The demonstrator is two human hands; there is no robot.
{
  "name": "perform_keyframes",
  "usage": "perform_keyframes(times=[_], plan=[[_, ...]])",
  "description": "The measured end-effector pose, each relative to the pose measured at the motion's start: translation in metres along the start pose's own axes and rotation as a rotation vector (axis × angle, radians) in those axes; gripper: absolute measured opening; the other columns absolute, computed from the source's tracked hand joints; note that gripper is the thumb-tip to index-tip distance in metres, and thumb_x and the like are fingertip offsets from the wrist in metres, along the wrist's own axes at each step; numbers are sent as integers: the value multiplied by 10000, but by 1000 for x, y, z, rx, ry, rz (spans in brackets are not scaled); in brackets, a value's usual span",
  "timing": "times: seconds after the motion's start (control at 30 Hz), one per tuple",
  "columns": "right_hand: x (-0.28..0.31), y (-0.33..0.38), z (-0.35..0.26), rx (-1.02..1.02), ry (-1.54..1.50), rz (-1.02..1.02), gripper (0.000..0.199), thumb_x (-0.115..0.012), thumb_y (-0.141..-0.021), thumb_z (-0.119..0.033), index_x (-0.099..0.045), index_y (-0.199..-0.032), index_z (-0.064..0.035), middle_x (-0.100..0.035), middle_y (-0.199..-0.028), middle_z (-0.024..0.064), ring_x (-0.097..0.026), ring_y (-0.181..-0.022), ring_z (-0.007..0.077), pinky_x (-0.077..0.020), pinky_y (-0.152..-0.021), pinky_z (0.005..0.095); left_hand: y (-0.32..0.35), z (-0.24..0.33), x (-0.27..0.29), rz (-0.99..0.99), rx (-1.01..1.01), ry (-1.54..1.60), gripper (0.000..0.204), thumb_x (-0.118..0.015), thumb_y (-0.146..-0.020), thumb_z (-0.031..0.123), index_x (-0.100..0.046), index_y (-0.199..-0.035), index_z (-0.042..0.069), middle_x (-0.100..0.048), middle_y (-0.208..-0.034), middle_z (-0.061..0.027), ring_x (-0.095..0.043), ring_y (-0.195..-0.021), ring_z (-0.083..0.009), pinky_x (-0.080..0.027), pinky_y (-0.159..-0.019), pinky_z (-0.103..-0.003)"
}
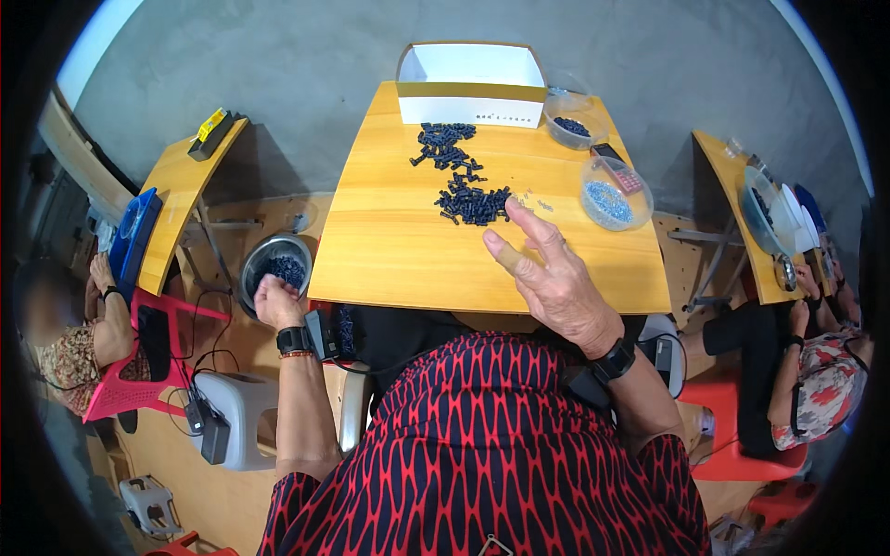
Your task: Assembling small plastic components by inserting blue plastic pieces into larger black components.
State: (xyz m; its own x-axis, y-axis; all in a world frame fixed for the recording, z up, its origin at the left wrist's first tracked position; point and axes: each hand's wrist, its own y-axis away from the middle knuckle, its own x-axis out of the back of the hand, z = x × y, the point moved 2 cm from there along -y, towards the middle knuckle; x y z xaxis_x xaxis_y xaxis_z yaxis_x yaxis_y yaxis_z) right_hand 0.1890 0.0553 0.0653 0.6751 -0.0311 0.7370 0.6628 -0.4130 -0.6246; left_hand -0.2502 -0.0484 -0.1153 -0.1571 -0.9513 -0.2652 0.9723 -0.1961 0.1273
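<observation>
dark plastic pieces (468,199) lie just beyond the right grip (547,273).

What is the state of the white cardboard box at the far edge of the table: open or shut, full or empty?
Open and, as far as visible, empty: the white box has no lid over it, and its bare white inside shows; the bottom behind the front wall is hidden.

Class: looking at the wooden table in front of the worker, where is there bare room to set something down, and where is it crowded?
Free: the table's left half, below the white box and left of the dark parts. Crowded: the right side, with two clear bowls, and the middle strip of parts beside the right hand.
</observation>
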Motion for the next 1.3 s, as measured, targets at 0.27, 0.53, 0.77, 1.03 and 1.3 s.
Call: perform_keyframes(times=[0.27, 0.53, 0.77, 1.03, 1.3], plan=[[7, -6, -7, 131, 137, 54, 686, -629, -758, 114, -607, -1379, -175, -444, -1480, 184, -512, -1306, 365, -470, -1087, 430, 153, 131, -93, -579, -467, 102, 225, -670, -942, 51, -677, -1160, -3, -700, -1007, -46, -616, -820, -85, -516, -737, -233], [17, -12, -20, 151, -157, 90, 497, -699, -730, 81, -681, -1202, -75, -614, -1186, 179, -642, -1094, 342, -565, -903, 406, 268, 147, -127, -1415, -699, 38, 229, -706, -859, 13, -689, -1087, 12, -687, -1113, -116, -644, -987, -213, -514, -895, -339], [16, -8, -25, 120, -290, 92, 336, -724, -707, 84, -694, -1030, -5, -638, -1077, 172, -674, -918, 335, -576, -770, 385, 274, 142, -126, -1438, -623, -19, 115, -730, -829, -4, -681, -933, 3, -687, -994, -121, -671, -889, -236, -532, -793, -339], [14, -8, -27, 130, -331, 71, 306, -749, -697, 69, -703, -991, -5, -642, -1030, 147, -684, -848, 305, -581, -703, 353, 275, 154, -122, -1403, -782, -61, 82, -745, -805, 8, -683, -860, 13, -690, -918, -108, -661, -857, -231, -518, -764, -332], [11, -5, -28, 194, -360, 29, 297, -741, -701, 66, -740, -973, -54, -612, -883, 108, -634, -718, 274, -522, -597, 349, 270, 146, -119, -1517, -480, -123, 35, -694, -850, 23, -666, -854, 1, -668, -806, -62, -614, -758, -146, -495, -702, -291]])
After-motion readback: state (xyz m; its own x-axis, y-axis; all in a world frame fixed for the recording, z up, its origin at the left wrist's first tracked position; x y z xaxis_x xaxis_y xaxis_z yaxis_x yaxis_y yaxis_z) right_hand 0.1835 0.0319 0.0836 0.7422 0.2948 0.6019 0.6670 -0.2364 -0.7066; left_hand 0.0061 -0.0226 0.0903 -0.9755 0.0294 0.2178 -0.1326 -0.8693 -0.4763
